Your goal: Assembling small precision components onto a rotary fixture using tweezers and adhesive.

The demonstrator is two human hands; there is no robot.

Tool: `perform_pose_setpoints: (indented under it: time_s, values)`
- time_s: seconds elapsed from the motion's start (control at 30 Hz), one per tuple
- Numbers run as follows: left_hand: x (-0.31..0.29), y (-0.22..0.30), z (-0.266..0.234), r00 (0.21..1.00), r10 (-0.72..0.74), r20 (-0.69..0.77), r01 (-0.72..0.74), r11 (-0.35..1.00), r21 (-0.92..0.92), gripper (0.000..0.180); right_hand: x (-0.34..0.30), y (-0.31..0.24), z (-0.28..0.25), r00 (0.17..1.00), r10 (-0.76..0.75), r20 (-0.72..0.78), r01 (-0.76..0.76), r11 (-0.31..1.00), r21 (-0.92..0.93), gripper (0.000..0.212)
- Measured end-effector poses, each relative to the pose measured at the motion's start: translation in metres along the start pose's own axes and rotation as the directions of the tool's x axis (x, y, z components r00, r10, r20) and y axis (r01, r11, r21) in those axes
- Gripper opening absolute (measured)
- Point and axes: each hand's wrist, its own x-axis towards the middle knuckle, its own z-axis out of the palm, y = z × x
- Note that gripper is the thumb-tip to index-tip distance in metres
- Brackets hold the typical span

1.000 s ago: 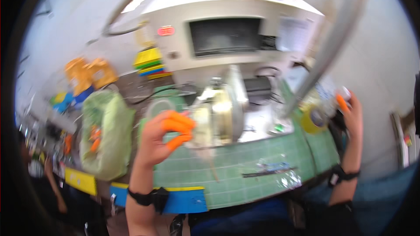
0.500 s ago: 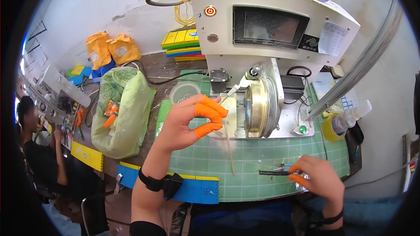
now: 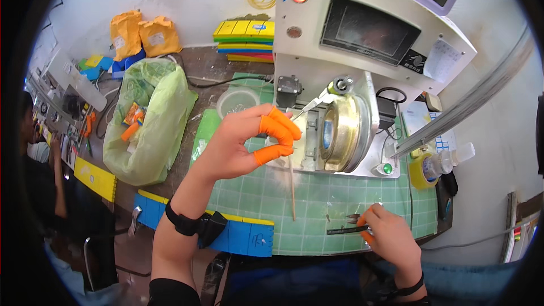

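On the green grid mat (image 3: 266, 204) in front of the white machine (image 3: 362, 45), the work looks to be at an early or middle stage: a thin pale strand (image 3: 292, 187) hangs down from the left hand (image 3: 249, 144) and has not been fed into the brass-coloured wheel (image 3: 340, 133) on the machine's face. Getting the dark tweezers (image 3: 345, 230) off the mat also looks unfinished, since they lie flat on it.

Left-hand fingers (image 3: 277, 127), capped in orange covers, are pinched narrow around the top of the strand, just left of the wheel and apart from it. Below the pinch the strand runs almost straight down, its lower end at the mat. The right hand (image 3: 391, 238) rests low on the tabletop, its fingers curled at the right end of the tweezers; whether they grip it or only touch it I cannot tell.

A green plastic bag (image 3: 150, 119) sits well off to the left.
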Motion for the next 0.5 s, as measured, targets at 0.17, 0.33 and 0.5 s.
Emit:
perform_pose_setpoints:
  time_s: [0.17,0.33,0.5]
  values:
    - [0.005,-0.010,0.004,0.998,0.062,0.033,-0.063,0.997,0.035,0.016,0.000,0.013,0.013,0.995,0.103,-0.012,-0.103,0.985,-0.140,0.022]
    - [-0.003,-0.016,0.009,1.000,-0.027,0.001,0.027,0.999,0.021,0.017,0.005,0.024,0.018,0.989,0.062,-0.132,-0.069,0.997,-0.046,0.022]
    - [0.004,-0.022,0.017,1.000,0.021,0.005,-0.020,1.000,-0.014,0.017,0.006,0.025,0.018,0.985,0.051,-0.162,-0.066,0.994,-0.088,0.019]
